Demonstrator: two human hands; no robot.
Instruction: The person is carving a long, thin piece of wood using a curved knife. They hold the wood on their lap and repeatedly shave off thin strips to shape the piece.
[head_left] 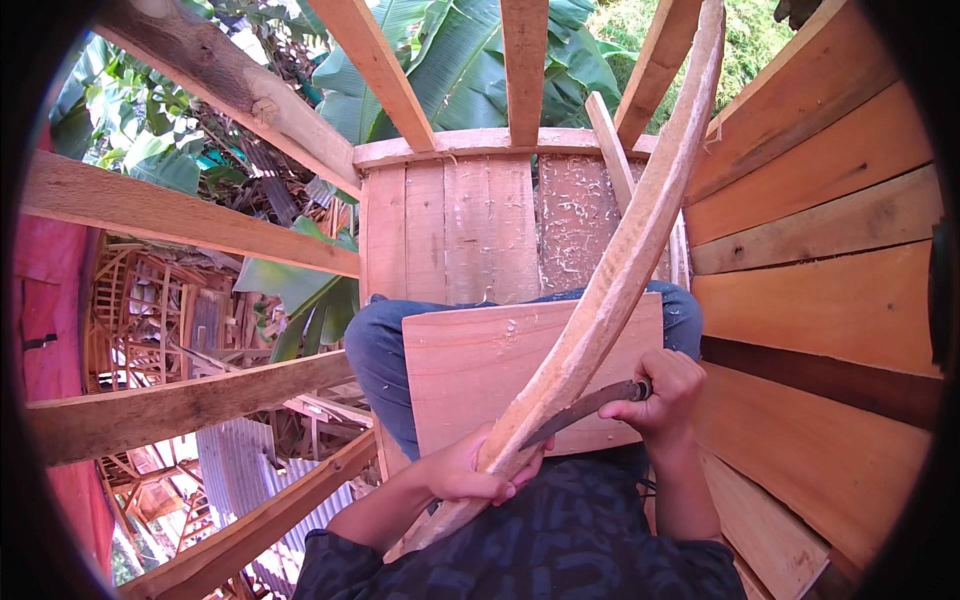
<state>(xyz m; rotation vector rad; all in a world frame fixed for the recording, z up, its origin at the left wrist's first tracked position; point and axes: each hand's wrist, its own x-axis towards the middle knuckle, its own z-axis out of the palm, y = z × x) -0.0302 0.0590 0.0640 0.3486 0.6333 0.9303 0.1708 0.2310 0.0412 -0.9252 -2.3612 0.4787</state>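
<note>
A long curved wooden pole [620, 260] slants from beside my waist up to the far right. My left hand [478, 473] is wrapped round its lower part. In my right hand [662, 395] is the dark handle of a knife [585, 408], fingers closed on it. The blade points left and its tip end lies against the pole's right side, close to my left hand; whether it cuts into the wood I cannot tell. Beneath the pole a flat wooden board [480, 360] rests across my lap.
Curled wood shavings [575, 215] lie scattered over the plank floor [425, 225] ahead of my legs. An orange-brown plank wall [810, 300] rises close on the right. Spaced wooden rails [200, 395] run along the left, with corrugated sheets [240, 470] below. A narrow batten [610, 150] leans at the front.
</note>
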